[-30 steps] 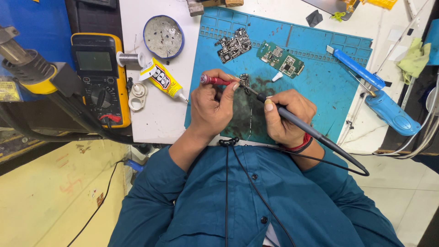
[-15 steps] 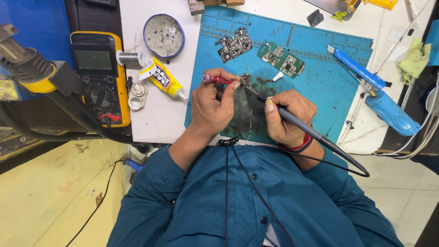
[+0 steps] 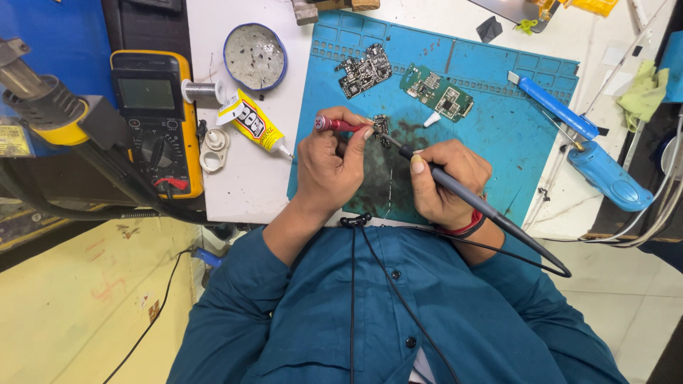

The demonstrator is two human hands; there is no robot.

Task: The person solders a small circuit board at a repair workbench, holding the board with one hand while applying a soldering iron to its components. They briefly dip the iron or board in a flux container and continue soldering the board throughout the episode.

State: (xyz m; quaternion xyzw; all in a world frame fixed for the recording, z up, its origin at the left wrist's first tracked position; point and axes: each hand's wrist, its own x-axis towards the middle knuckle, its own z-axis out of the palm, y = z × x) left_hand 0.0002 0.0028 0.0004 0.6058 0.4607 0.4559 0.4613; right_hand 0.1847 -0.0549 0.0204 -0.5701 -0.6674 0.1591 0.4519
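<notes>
My left hand (image 3: 331, 167) grips a thin red-handled tool (image 3: 336, 125), its tip pressing on a tiny circuit board (image 3: 380, 126) that lies on the blue work mat (image 3: 498, 128). My right hand (image 3: 445, 178) holds a dark soldering iron (image 3: 462, 192) like a pen; its tip meets the same small board from the right. The iron's black cable runs back past my right wrist, which wears a red band. Both hands rest on a dark, stained patch of the mat.
Two larger circuit boards (image 3: 364, 70) (image 3: 437, 92) lie further up the mat. A yellow multimeter (image 3: 153, 117), a round tin (image 3: 255, 55), a glue tube (image 3: 250, 122) and a solder spool (image 3: 200, 90) sit left. A blue tool (image 3: 583, 149) lies right.
</notes>
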